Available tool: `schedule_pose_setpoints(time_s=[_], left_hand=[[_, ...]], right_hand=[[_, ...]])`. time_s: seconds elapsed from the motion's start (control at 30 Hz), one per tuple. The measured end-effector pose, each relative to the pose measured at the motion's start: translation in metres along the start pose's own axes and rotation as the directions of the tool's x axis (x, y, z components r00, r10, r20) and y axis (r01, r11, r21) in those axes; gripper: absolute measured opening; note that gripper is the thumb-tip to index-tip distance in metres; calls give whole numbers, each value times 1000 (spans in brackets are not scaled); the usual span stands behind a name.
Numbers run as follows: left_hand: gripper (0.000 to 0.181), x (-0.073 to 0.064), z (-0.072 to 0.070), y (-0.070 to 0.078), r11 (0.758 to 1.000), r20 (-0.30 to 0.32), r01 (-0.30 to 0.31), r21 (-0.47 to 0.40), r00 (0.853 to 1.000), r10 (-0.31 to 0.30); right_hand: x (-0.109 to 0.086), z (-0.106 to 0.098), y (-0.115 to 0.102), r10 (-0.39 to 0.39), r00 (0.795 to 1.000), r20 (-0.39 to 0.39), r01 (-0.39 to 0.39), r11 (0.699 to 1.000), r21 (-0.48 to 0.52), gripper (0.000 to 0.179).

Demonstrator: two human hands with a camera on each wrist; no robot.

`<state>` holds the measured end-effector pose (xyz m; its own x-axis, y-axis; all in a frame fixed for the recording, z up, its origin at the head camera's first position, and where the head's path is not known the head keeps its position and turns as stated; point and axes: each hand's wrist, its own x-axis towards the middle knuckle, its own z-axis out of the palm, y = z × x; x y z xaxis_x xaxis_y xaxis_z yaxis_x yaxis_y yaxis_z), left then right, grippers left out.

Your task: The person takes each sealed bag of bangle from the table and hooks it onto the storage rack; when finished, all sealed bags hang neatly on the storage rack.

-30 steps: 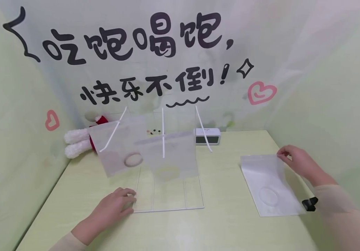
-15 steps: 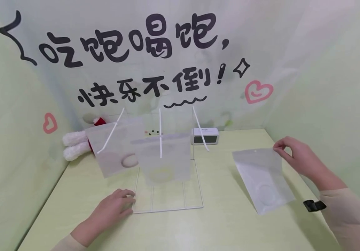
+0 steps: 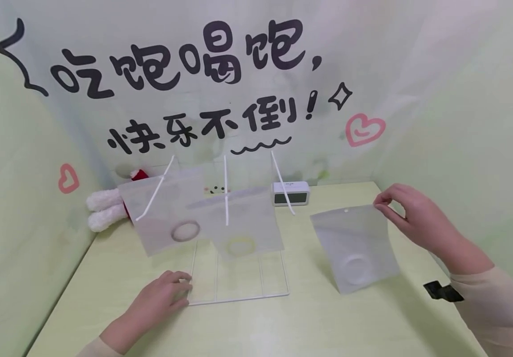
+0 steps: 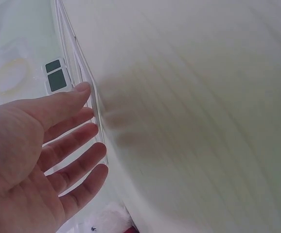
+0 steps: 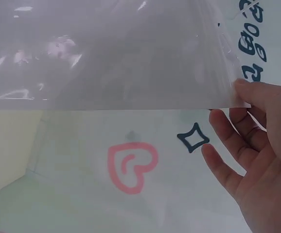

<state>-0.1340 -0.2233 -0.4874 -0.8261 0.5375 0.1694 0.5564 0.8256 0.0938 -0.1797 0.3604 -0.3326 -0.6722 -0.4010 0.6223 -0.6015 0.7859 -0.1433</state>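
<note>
My right hand (image 3: 415,215) pinches the upper right corner of a translucent plastic bag (image 3: 348,238). A pale ring shape (image 3: 354,269) shows low in that bag, and a small hole sits near its top edge. In the right wrist view the thumb presses the bag's corner (image 5: 131,58) against the fingers. My left hand (image 3: 158,297) touches the left front of a white wire rack's base (image 3: 252,298), its fingers fairly straight in the left wrist view. Two similar bags hang on the rack: a left bag (image 3: 149,203) with a brownish ring and a middle bag (image 3: 261,213) with a yellow ring.
The rack's right prong (image 3: 283,186) carries no bag. Behind it stands a white digital clock (image 3: 291,193). A white plush toy (image 3: 104,210) with red parts lies at the back left. Fabric walls with printed writing enclose the pale table (image 3: 328,322).
My right hand has lifted the bag off the table and carried it left toward the rack. The left hand stays at the rack's base. The hanging bags swing slightly.
</note>
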Motion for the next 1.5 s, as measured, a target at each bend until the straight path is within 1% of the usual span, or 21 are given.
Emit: schedule_pose_setpoints(time_s=[0.13, 0.2, 0.27, 0.3, 0.33, 0.43, 0.47, 0.53, 0.8, 0.93, 1.07, 1.17, 1.33, 1.43, 1.5], left_hand=[[25, 0, 1, -1, 1000, -4, 1, -7, 1000, -1], [24, 0, 1, -1, 1000, -1, 2, -11, 1000, -2], [24, 0, 1, -1, 1000, 2, 1, -12, 1000, -1], [24, 0, 1, -1, 1000, 3, 1, -12, 1000, -1], [24, 0, 1, -1, 1000, 3, 1, -12, 1000, -1], [24, -1, 0, -1, 1000, 3, -4, -11, 1000, 4], [24, -1, 0, -1, 1000, 2, -4, -11, 1000, 4], [24, -1, 1, -1, 1000, 1, -2, -11, 1000, 2], [23, -2, 3, -2, 1000, -15, -1, -14, 1000, 1], [23, -2, 4, -3, 1000, -32, -8, -4, 999, 8], [24, -2, 5, -3, 1000, -34, -4, 2, 999, 4], [24, -2, 4, -3, 1000, -26, -1, 4, 1000, 2], [25, -2, 2, -3, 1000, -13, 4, 5, 1000, -4], [25, -2, 2, -3, 1000, -20, -2, -1, 1000, 2], [25, -2, 2, -2, 1000, -27, -6, -3, 1000, 5]], right_hand=[[8, -2, -15, -72, 997, -29, 72, 997, 21, 32], [13, -4, -22, -115, 993, -40, 117, 993, 32, 30], [18, -4, -30, -156, 987, -49, 158, 987, 42, 16], [20, -4, -34, -174, 983, -52, 177, 983, 52, 12], [23, -4, -38, -196, 979, -59, 199, 978, 62, 17], [31, -1, -51, -241, 967, -86, 248, 964, 94, 42], [34, 0, -55, -250, 964, -94, 259, 960, 105, 45], [40, 2, -63, -267, 957, -112, 280, 953, 118, 44], [54, 2, -83, -282, 952, -121, 297, 946, 129, 39], [57, 0, -93, -292, 948, -126, 307, 943, 130, 38], [58, -5, -104, -303, 943, -140, 321, 938, 130, 37], [59, -8, -111, -314, 936, -156, 334, 934, 126, 36], [63, -12, -118, -342, 921, -188, 368, 921, 126, 34], [66, -13, -120, -350, 914, -208, 379, 917, 123, 33], [68, -14, -121, -350, 913, -211, 379, 918, 116, 33]])
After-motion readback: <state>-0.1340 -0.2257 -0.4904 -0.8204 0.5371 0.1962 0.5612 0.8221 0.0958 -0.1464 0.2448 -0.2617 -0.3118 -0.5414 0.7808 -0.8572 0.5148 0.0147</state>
